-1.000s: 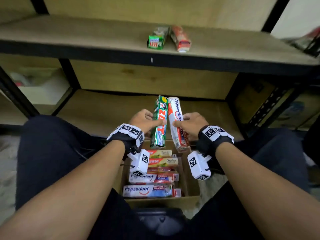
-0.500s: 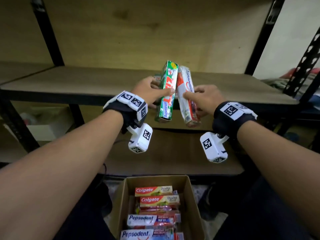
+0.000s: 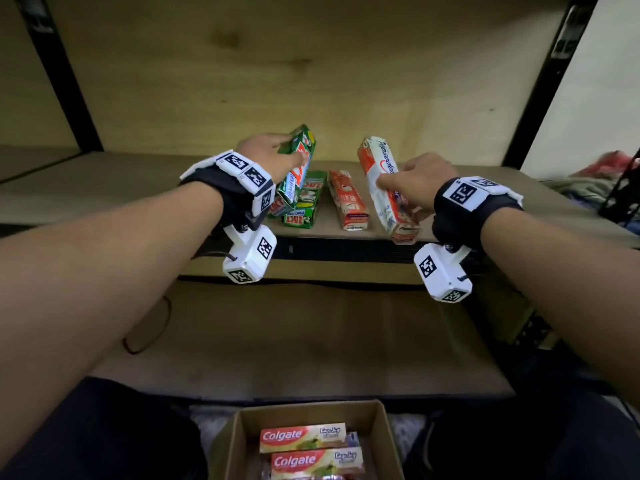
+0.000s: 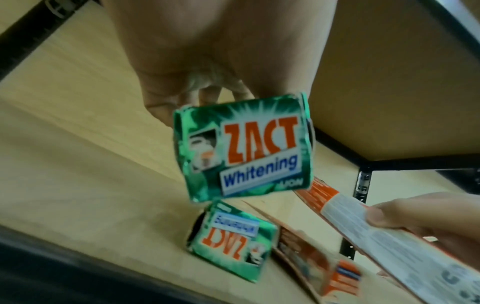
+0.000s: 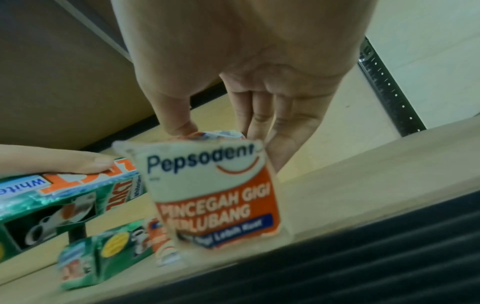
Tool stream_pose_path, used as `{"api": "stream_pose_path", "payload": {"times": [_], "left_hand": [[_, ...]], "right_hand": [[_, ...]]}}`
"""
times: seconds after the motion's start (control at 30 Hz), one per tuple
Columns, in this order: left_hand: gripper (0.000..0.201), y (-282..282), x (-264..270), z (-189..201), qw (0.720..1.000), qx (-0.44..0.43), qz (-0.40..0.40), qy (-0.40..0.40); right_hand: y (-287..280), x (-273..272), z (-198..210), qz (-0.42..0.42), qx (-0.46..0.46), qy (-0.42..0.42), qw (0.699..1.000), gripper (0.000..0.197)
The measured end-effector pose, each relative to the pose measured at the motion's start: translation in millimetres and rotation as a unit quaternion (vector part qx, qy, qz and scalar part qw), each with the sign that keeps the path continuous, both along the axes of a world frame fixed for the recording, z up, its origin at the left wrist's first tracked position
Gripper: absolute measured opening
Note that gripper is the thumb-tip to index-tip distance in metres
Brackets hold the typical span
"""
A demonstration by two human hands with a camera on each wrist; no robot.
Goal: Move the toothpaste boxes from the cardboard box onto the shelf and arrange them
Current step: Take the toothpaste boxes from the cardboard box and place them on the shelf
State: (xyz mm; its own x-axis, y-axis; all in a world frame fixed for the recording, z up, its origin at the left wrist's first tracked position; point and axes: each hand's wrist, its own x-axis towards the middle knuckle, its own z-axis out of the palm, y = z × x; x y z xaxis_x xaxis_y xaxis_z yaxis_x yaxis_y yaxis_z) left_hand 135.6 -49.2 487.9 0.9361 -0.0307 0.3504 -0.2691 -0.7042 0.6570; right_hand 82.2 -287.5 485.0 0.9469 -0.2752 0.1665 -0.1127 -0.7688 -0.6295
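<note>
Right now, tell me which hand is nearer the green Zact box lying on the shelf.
Left. The left hand holds another Zact box just above it; the right hand holds a Pepsodent box farther right.

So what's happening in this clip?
A person is stocking a shelf. The left hand holds a green Zact box above another Zact box lying there; the right hand lowers a Pepsodent box beside an orange box. Colgate boxes remain in the cardboard box.
</note>
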Motion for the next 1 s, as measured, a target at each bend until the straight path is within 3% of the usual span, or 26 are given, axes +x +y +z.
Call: {"api": "stream_pose_path", "payload": {"times": [0.13, 0.33, 0.47, 0.6, 0.77, 1.0], "left_hand": [[0.054, 9, 34, -2, 0.995, 0.102, 0.015, 0.014], [0.056, 8, 64, -13, 0.976, 0.212, -0.010, 0.058], [0.057, 8, 71, -24, 0.974, 0.209, -0.024, 0.081], [0.053, 9, 70, -28, 0.979, 0.186, -0.016, 0.080], [0.052, 9, 57, -24, 0.975, 0.213, -0.007, 0.065], [0.044, 16, 21, -14, 0.971, 0.235, -0.001, 0.043]], "right_hand": [[-9, 25, -4, -0.024, -0.052, 0.031, 0.998, 0.043], [-13, 52, -14, -0.028, -0.111, 0.048, 0.992, 0.046], [-11, 62, -22, -0.021, -0.113, 0.028, 0.993, 0.056], [-9, 63, -25, -0.005, -0.095, 0.022, 0.995, 0.048], [-10, 54, -20, 0.003, -0.081, 0.016, 0.997, 0.021], [-8, 20, -15, 0.010, -0.111, 0.012, 0.994, 0.017]]}}
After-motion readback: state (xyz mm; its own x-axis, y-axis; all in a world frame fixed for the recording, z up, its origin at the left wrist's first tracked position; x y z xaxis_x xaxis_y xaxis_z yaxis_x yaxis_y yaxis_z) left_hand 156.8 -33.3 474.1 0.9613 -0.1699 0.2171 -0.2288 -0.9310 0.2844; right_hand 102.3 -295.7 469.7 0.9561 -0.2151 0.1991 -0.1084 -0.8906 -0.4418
